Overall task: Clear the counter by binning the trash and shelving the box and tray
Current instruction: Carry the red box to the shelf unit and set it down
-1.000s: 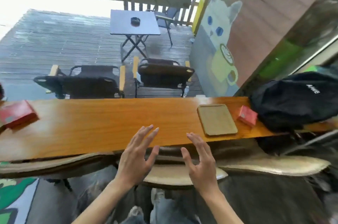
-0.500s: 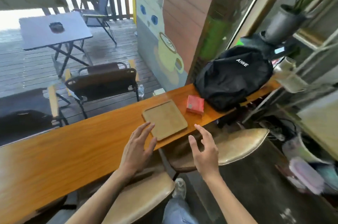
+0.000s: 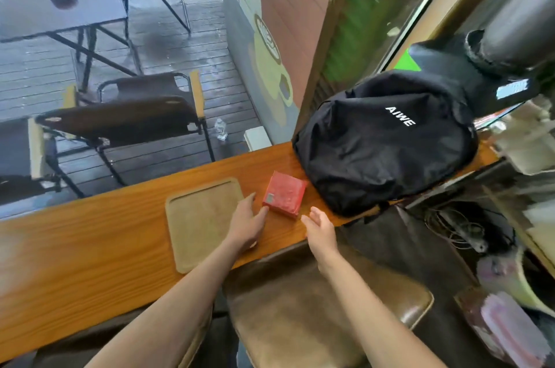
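Here the red box sits on the wooden surface, just beside the black backpack that lies at the surface's far right end. On the box's other side lies the flat tan tray, close to it but not touching. The left hand reaches over the tray's near corner, fingers straight and loose, a fingertip at the box's left edge. The right hand hovers at the box's near right corner, fingers relaxed, gripping nothing. A brown stool seat stands below the box.
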